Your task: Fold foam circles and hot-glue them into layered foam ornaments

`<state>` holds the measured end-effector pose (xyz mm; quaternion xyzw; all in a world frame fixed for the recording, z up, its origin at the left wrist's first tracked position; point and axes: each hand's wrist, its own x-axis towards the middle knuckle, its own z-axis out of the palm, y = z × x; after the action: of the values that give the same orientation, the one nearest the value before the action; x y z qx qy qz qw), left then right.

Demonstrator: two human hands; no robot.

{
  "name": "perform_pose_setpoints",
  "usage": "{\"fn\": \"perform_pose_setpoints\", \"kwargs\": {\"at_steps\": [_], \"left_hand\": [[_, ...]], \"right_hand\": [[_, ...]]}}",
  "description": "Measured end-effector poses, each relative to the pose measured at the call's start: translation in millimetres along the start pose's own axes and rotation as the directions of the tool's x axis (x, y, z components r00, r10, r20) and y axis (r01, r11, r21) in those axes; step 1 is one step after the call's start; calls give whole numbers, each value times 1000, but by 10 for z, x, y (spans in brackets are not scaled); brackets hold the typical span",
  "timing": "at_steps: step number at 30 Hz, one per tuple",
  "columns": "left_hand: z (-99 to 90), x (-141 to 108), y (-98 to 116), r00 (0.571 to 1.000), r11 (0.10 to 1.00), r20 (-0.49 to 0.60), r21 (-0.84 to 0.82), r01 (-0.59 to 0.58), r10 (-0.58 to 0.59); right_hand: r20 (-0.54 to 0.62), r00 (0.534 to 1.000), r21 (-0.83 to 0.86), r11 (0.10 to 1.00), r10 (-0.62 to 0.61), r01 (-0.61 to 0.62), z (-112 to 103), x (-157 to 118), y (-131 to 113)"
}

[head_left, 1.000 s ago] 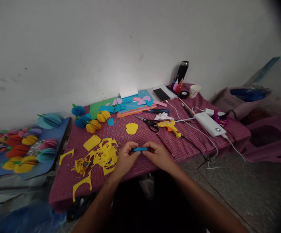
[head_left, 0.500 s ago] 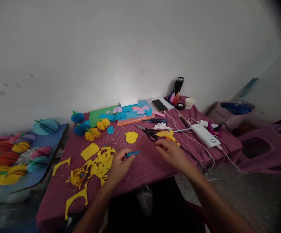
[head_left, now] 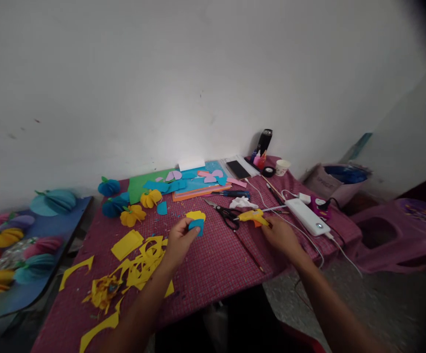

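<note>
Pinched between the fingers of my left hand is a small blue felt piece, held above the table just in front of a yellow cut-out. My right hand is wrapped round the handle of a yellow glue gun, whose nozzle points left toward black-handled scissors. A thin dark red stick lies on the cloth between my hands. Yellow scraps lie beside my left forearm.
On the checked cloth stand blue and yellow felt pumpkins at left. Behind are felt sheets, a phone, a bottle and a cup. A white power bank with cables lies at right.
My right hand has moved right and taken hold of the glue gun. The blue piece in my left hand now shows its flat face. The red stick has come into view. The view has shifted.
</note>
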<state>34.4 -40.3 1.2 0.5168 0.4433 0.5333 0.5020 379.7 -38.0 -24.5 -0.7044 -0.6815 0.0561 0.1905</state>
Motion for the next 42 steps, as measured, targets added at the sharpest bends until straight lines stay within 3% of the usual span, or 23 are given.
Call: {"fn": "perform_pose_setpoints", "kwargs": {"at_steps": [5,11,16,21,26,31,36,42], "left_hand": [[-20,113,-122,997,990,-49,-137,45,-52],[-94,58,-177,997,989,-21,-125,74,-77],[-131,42,-171,998,988,4,-140,70,-70],[-145,41,-176,997,990,-3,-114,82,-83],[-143,39,-165,997,992,13,-98,82,-81],[-150,62,-159,998,994,-1,-88,69,-69],[-165,79,-195,998,995,-1,-80,67,-67],[-159,68,-143,998,997,10,-52,64,-63]], "right_hand": [[27,998,102,993,-60,57,-2,-38,162],[13,1000,323,946,4,-8,-13,-21,157],[-159,987,88,996,-11,25,9,-138,92],[-123,990,38,996,-73,79,118,-326,-26],[-111,991,27,997,-75,78,60,-262,-75],[-237,970,-49,997,50,-63,-37,-281,-176],[-210,933,-94,944,292,-316,17,-442,-184],[-213,924,-245,898,319,-366,80,-470,-108]]}}
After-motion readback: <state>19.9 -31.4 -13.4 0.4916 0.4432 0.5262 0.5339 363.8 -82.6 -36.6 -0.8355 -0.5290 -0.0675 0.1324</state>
